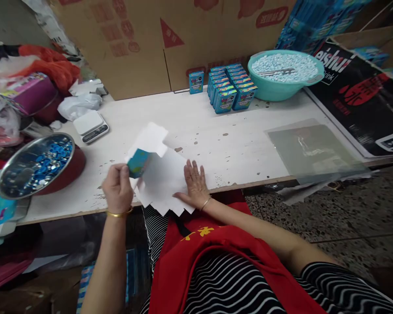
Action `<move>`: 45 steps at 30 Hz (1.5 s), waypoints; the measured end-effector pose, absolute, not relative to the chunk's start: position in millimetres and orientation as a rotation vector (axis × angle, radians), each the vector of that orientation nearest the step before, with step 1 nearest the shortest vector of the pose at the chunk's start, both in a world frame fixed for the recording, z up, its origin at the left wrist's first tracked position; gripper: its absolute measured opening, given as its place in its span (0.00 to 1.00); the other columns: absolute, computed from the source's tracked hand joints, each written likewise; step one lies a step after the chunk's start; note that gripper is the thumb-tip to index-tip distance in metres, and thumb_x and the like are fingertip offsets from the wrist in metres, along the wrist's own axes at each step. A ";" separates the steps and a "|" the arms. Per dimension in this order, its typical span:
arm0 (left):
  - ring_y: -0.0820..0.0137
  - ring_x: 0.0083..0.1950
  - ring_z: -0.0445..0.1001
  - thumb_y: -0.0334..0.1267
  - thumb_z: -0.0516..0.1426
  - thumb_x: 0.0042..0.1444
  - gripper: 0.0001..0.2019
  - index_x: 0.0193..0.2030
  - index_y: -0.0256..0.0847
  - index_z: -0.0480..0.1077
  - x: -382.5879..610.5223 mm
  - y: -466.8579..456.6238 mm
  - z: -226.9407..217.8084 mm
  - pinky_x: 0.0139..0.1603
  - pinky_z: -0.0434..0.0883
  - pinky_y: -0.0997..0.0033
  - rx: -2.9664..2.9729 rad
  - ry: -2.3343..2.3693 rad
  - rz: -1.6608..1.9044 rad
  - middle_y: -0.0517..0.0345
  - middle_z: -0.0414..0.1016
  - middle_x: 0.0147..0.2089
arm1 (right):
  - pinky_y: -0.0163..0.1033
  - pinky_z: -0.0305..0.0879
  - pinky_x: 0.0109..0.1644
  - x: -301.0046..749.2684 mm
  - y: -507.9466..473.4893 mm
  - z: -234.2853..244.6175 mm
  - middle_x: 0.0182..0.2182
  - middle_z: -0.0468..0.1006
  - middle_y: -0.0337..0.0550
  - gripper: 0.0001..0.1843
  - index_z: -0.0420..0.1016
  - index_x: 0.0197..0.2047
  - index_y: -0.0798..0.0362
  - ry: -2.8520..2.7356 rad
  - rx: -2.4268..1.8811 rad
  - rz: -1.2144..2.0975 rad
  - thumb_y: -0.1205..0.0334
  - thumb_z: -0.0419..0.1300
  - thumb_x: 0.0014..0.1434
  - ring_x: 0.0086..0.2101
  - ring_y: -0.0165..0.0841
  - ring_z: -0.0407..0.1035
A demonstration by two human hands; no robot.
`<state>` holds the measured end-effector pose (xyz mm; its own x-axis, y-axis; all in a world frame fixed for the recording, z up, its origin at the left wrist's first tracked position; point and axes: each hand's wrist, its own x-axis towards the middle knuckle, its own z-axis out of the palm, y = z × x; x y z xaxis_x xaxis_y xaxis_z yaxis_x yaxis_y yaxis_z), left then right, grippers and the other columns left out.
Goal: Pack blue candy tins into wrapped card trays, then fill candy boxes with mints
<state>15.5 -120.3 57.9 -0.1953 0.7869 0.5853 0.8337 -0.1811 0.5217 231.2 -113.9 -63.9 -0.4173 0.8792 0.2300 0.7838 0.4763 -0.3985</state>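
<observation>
At the table's front edge, my left hand (118, 185) is closed on the edge of a die-cut cardboard box blank (149, 141). That piece is lifted and slightly blurred, its plain white side mostly up and a blue printed part turned toward me. More white cardboard (165, 179) lies beneath it, with notched flaps over the table edge; whether it is the same piece or another I cannot tell. My right hand (195, 185) rests flat on the right side of this white cardboard, fingers outstretched.
Small blue candy boxes (225, 99) stand in rows at the back, beside a turquoise basin (278, 89) of pale pellets with tongs. A white scale (91, 126) and a metal bowl of blue caps (41, 165) are left. A plastic sheet (314, 150) lies right.
</observation>
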 end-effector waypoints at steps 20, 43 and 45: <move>0.71 0.32 0.70 0.39 0.49 0.61 0.10 0.45 0.41 0.67 160.4 -79.7 -36.8 0.35 0.66 0.72 -3.040 -2.199 -0.673 0.61 0.71 0.30 | 0.47 0.63 0.60 388.3 -155.5 -83.9 0.54 0.72 0.49 0.16 0.73 0.51 0.50 -1.720 -1.168 0.968 0.57 0.51 0.65 0.54 0.36 0.67; 0.57 0.54 0.68 0.59 0.55 0.53 0.36 0.61 0.37 0.59 130.1 -96.0 -26.4 0.56 0.64 0.53 -3.288 -1.048 -0.629 0.42 0.70 0.55 | 0.26 0.54 0.15 360.0 -132.2 -77.5 0.26 0.69 0.34 0.17 0.69 0.36 0.54 -1.101 -1.237 1.258 0.47 0.54 0.60 0.15 0.21 0.65; 0.48 0.65 0.58 0.66 0.58 0.44 0.54 0.69 0.33 0.44 117.0 -99.7 -22.7 0.64 0.52 0.42 -3.253 -1.126 -0.504 0.36 0.60 0.64 | 0.26 0.52 0.14 358.7 -131.3 -80.0 0.20 0.67 0.30 0.18 0.69 0.37 0.54 -1.032 -1.256 1.316 0.46 0.55 0.59 0.14 0.23 0.65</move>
